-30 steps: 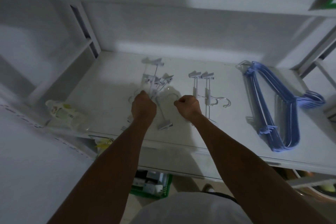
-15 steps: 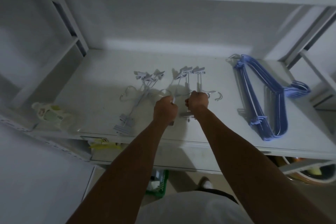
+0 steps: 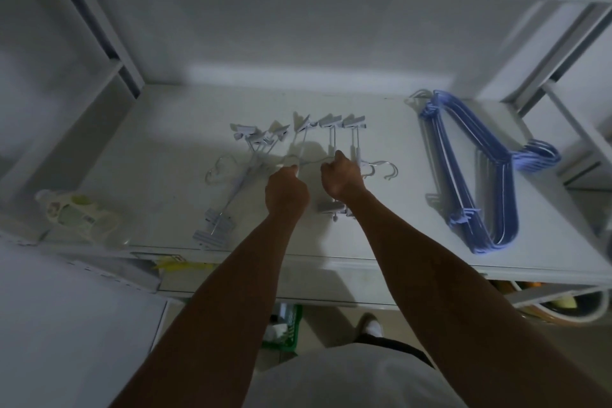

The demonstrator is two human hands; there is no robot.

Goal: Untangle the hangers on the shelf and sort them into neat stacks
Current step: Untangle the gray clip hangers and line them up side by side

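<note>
Both our hands work the clip hangers at mid-shelf (image 3: 159, 142).
Our left hand (image 3: 286, 192) pinches the rod of one clip hanger (image 3: 303, 142); our right hand (image 3: 342, 179) curls round the clip stack (image 3: 355, 142) just beside it. A loose bunch (image 3: 238, 180) lies left, the blue hangers (image 3: 463, 175) well apart on the right.

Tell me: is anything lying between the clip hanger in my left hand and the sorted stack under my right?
Nothing visible lies between them on the shelf. The left hand grips the clip hanger right beside the sorted stack, which the right hand holds.
</note>
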